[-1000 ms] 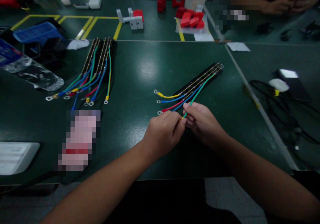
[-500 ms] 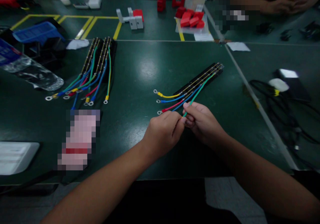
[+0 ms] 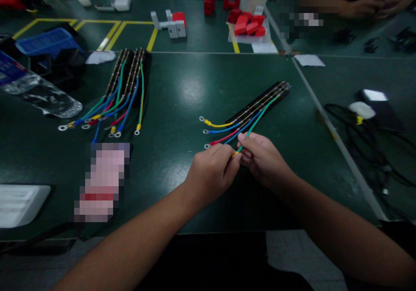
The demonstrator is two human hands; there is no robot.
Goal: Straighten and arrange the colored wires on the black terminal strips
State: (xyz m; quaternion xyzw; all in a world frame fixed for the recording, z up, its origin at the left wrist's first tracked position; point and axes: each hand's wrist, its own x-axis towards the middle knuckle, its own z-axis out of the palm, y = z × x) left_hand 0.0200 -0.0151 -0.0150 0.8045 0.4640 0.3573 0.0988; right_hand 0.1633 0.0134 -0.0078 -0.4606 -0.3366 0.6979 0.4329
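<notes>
My left hand (image 3: 212,167) is closed in a pinch on the yellow-sleeved end of a green wire (image 3: 259,118); whatever terminal it carries is hidden by my fingers. Just right of it, my right hand (image 3: 264,159) pinches the same wire a little higher up. The wire runs to a black terminal strip (image 3: 256,101) lying slanted on the table. From that strip, yellow, red and blue wires fan out leftward. Ring terminals tip the yellow wire (image 3: 219,125), a blue wire (image 3: 222,130) and the red wire (image 3: 224,139). Another blue wire passes behind my left hand.
More wired black strips (image 3: 132,72) lie at left, beside a blue tray (image 3: 48,44) and a plastic bag (image 3: 45,92). A blurred-out object (image 3: 102,182) lies near the front. Red parts (image 3: 248,24) sit at the back. Black cables (image 3: 367,148) lie right; another person's hands (image 3: 380,5) show far right.
Slightly more of the yellow sleeve shows between my left fingers. Otherwise my hands and the strip stay almost where they were.
</notes>
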